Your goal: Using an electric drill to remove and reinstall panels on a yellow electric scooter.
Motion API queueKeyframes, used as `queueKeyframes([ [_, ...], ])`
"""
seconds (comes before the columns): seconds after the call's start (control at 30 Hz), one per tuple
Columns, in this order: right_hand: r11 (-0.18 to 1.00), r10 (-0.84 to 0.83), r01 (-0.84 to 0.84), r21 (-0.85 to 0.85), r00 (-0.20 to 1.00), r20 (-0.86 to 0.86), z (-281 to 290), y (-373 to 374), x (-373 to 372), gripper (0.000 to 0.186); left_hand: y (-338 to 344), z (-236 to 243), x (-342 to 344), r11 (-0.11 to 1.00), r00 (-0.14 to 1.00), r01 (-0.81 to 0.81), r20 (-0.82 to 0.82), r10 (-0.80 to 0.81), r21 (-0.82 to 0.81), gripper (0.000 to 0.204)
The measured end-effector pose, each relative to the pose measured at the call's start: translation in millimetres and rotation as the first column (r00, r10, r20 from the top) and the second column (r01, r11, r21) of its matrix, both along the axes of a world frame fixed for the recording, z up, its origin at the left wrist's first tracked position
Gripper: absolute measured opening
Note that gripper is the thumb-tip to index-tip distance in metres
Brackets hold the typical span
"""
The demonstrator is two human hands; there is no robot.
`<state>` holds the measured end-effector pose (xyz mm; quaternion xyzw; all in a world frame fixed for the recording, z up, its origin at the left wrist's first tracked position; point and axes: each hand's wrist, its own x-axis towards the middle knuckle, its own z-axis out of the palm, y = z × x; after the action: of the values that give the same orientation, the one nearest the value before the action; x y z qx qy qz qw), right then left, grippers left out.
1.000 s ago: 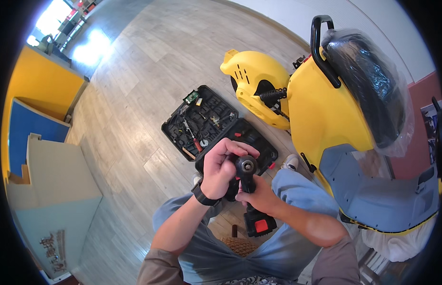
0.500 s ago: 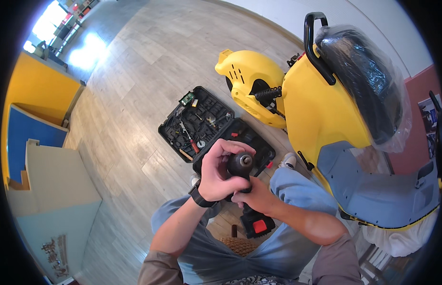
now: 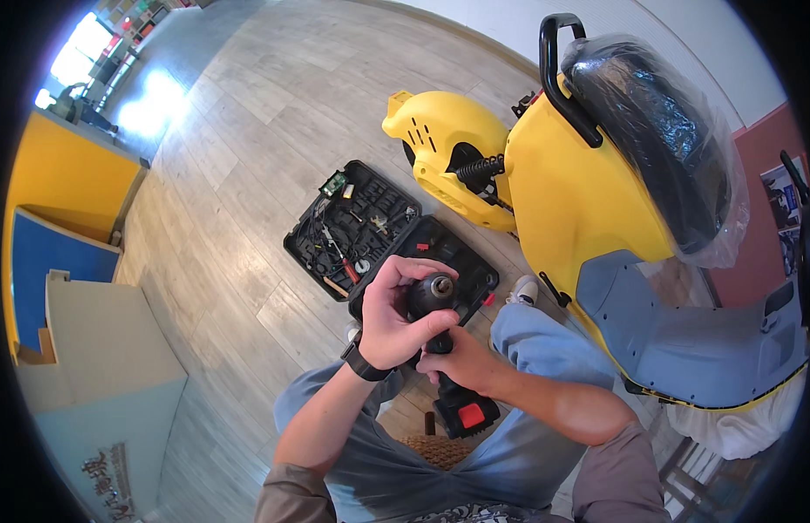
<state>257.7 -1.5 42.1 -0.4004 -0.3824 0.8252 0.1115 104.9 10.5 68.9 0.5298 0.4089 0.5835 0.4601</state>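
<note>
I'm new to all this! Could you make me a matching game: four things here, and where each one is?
Things
1. Cordless drill
2. Black case
3. Red-handled tool
4. Bulky dark piece

Places
A. Against the yellow body, under clear plastic
B. Between the left hand and right hand
C. Among loose bits, in one half of an open container
D. Opened out on the wooden-look floor

Pairs
1-B, 2-D, 3-C, 4-A
</note>
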Motion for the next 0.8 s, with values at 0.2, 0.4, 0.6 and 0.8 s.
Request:
queueKeyframes([
  [0.2,0.998,-0.009,0.008,-0.059,1.000,-0.020,-0.8,-0.9,1.7,0.023,-1.2,-9.5,-0.2,0.997,0.986,0.032,0.163,-0.020,-0.074,0.047],
  [0.4,0.998,-0.015,0.013,-0.066,0.999,-0.032,0.2,-1.5,0.8,0.022,-1.5,-8.4,0.3,0.998,0.991,0.017,0.130,-0.009,-0.055,0.045],
  [0.6,0.997,-0.002,-0.001,-0.077,1.000,-0.031,0.2,-2.2,0.6,0.021,-1.8,-10.6,0.1,0.998,0.992,0.014,0.128,-0.007,-0.054,0.044],
  [0.8,0.995,0.000,-0.005,-0.099,0.999,-0.043,0.2,-3.3,0.8,0.020,-0.7,-10.4,-0.2,0.997,0.991,0.018,0.136,-0.008,-0.074,0.045],
])
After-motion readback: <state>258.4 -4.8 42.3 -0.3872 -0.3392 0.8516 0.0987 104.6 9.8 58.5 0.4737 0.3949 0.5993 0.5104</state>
